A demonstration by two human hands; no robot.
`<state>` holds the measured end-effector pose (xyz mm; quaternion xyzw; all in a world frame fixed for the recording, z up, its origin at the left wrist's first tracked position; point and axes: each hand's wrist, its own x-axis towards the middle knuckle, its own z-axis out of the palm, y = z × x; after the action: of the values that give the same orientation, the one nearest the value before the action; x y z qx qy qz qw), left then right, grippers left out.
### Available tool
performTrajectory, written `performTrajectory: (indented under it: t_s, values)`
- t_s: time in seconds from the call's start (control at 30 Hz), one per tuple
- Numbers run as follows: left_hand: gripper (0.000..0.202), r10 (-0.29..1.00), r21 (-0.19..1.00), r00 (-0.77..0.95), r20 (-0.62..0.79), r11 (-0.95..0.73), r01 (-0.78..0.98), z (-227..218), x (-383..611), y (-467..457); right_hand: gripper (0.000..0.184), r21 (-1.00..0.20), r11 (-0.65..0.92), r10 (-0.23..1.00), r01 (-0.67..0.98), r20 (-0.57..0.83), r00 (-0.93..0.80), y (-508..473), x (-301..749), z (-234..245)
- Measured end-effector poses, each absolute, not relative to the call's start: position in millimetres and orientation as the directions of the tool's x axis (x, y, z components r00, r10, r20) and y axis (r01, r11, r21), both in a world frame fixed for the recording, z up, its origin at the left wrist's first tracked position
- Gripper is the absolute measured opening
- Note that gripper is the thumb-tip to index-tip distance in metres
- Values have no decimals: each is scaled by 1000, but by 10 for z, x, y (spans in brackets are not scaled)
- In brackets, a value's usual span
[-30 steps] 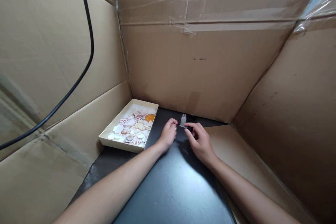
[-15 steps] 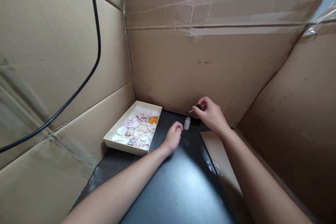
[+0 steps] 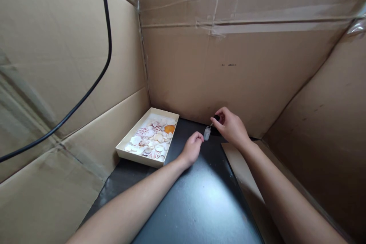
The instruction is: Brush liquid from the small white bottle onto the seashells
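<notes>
My right hand [image 3: 232, 126] pinches a black brush cap [image 3: 216, 117] by its top. A thin stem slants down from the cap to the mouth of a small clear glass bottle [image 3: 207, 134] with whitish contents, standing upright on the dark table. Just left of the bottle, my left hand [image 3: 192, 148] rests low with its fingers curled closed. What it holds, if anything, is hidden by the fingers. Further left lies a cream box [image 3: 140, 159] with white, striped and orange seashells [image 3: 154, 137] in it.
Cardboard walls [image 3: 228, 84] rise behind and on both sides of the black table [image 3: 185, 206]. A flat brown board [image 3: 243, 167] lies under my right forearm. A black cable [image 3: 107, 45] hangs at the left.
The stem of the brush cap has swung from pointing left above the bottle to pointing down at its mouth. My left hand has come closer to the bottle. The view has shifted slightly.
</notes>
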<state>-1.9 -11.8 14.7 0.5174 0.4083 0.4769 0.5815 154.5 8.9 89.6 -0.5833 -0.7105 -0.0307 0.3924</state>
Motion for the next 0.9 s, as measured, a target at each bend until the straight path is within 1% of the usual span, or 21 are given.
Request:
performTrajectory:
  t_s: [0.17,0.27,0.37,0.6,0.9]
  values:
    - [9,973,991,226,37,-6,-135,140,-21,-114,17,-435,315,802,844,598,9,103,1566,873]
    - [9,971,990,235,34,-1,-139,138,-18,-106,17,-429,326,807,842,590,-12,111,1547,828]
    - [14,972,990,236,21,14,-142,132,-9,-90,16,-411,332,817,849,575,-41,122,1522,776]
    - [30,968,997,251,10,10,-79,86,11,-59,15,-406,293,865,866,498,-59,145,1507,687]
    - [34,963,1000,268,19,-15,-17,93,4,-64,15,-404,269,900,874,429,-79,143,1495,660]
